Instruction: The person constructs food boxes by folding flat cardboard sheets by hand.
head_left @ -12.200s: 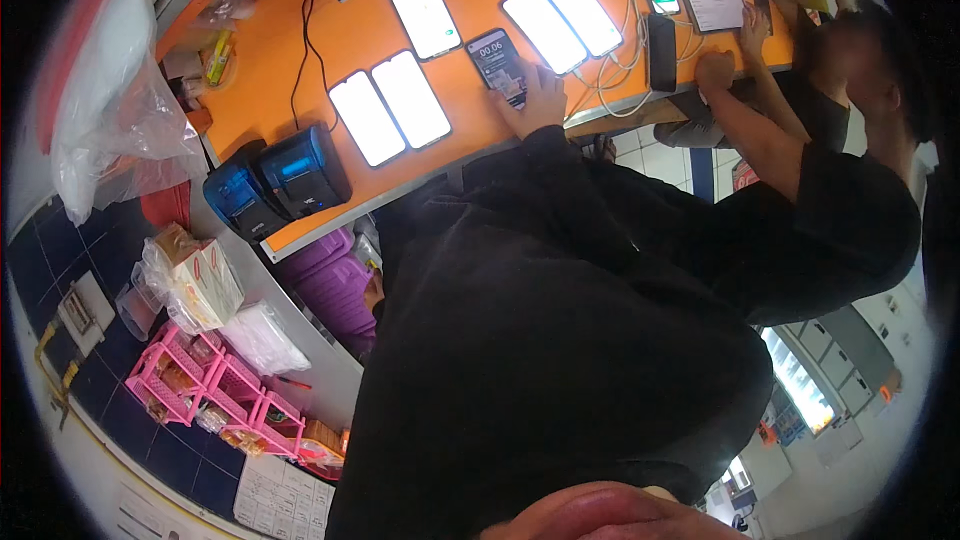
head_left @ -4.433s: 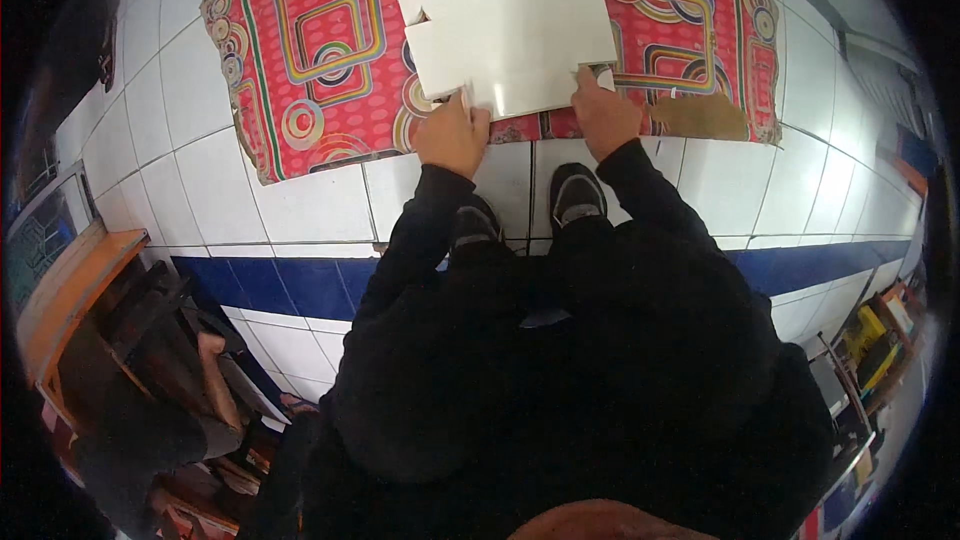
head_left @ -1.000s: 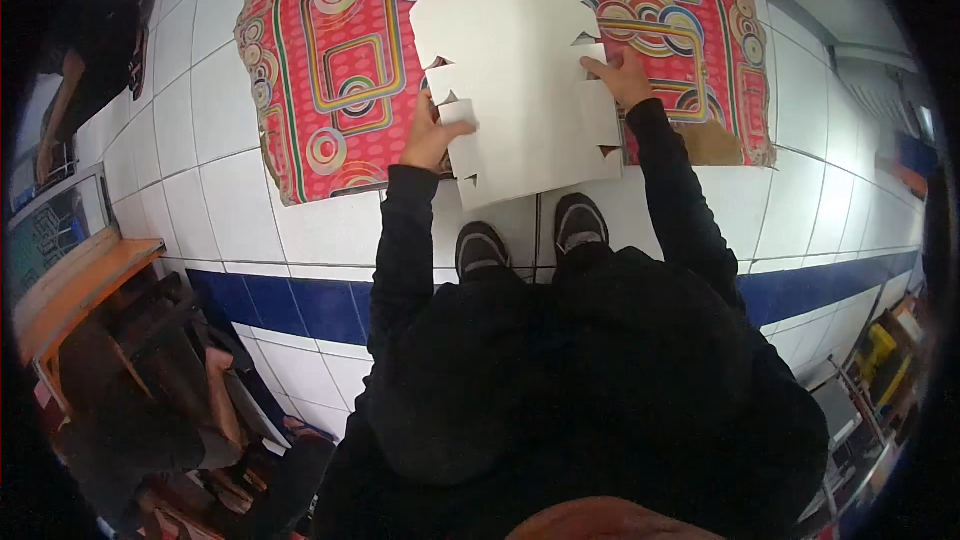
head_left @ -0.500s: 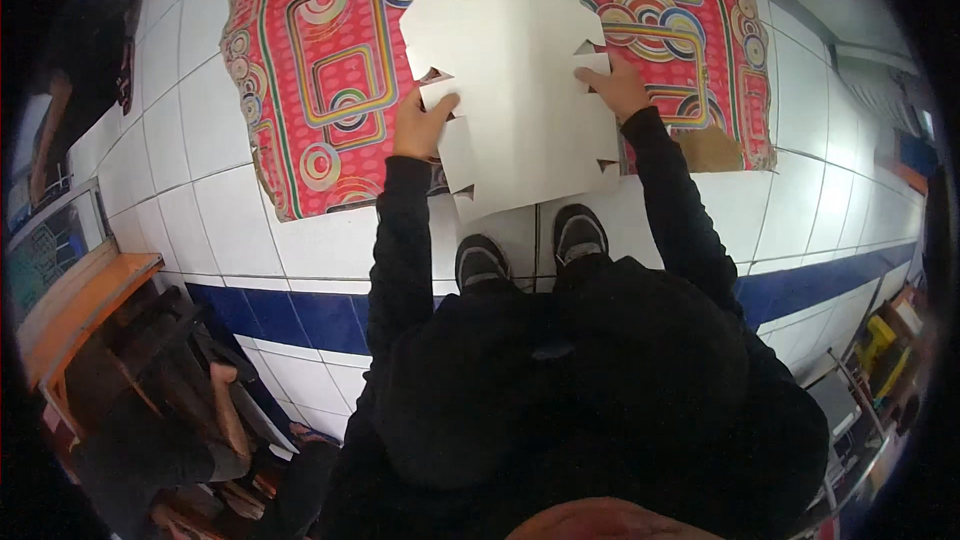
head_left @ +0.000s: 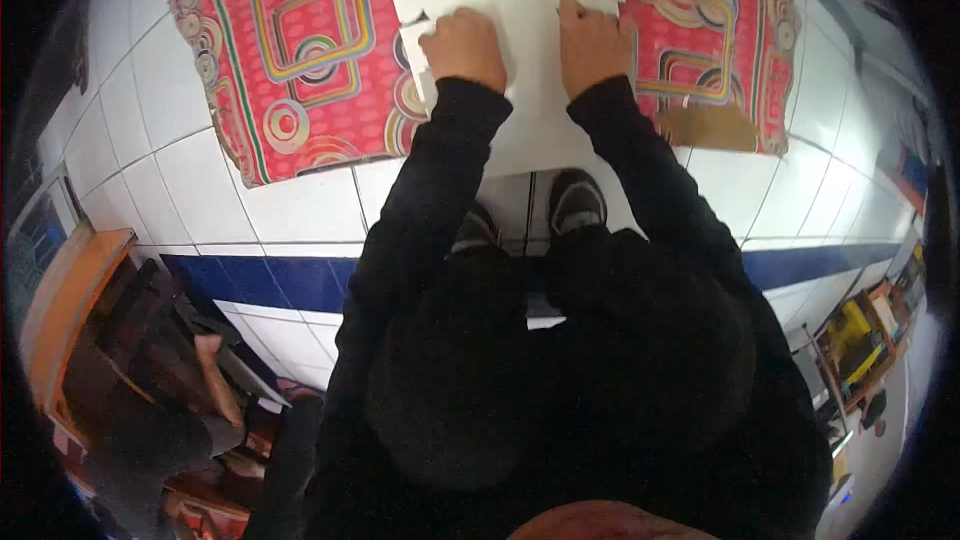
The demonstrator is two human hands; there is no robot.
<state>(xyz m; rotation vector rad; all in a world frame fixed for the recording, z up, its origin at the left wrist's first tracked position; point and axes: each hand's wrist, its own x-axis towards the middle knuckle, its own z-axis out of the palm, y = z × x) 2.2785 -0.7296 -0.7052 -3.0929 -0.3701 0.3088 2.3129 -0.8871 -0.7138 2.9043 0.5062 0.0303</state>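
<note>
A flat white cardboard box blank [head_left: 528, 0] with notched side edges lies in front of me, its near end over the floor by my shoes. My left hand [head_left: 467, 48] rests on its left part, knuckles up and fingers curled down against the board near a side notch. On the right part, my right hand [head_left: 596, 48] is closed in the same way, next to the right-hand notches. The fingertips of both hands are partly hidden under the knuckles. The blank's far end runs out of the picture.
Under the blank is a red patterned sheet [head_left: 385, 70] with a torn brown patch [head_left: 710, 127] at its near right edge. My shoes [head_left: 577, 202] stand just behind it on white tiles. At the lower left a person [head_left: 170, 440] sits by an orange-edged counter [head_left: 65, 310].
My hands have let go of the blank's side edges and moved inward onto its surface, fingers now curled. The view has shifted, so the sheet and blank appear higher.
</note>
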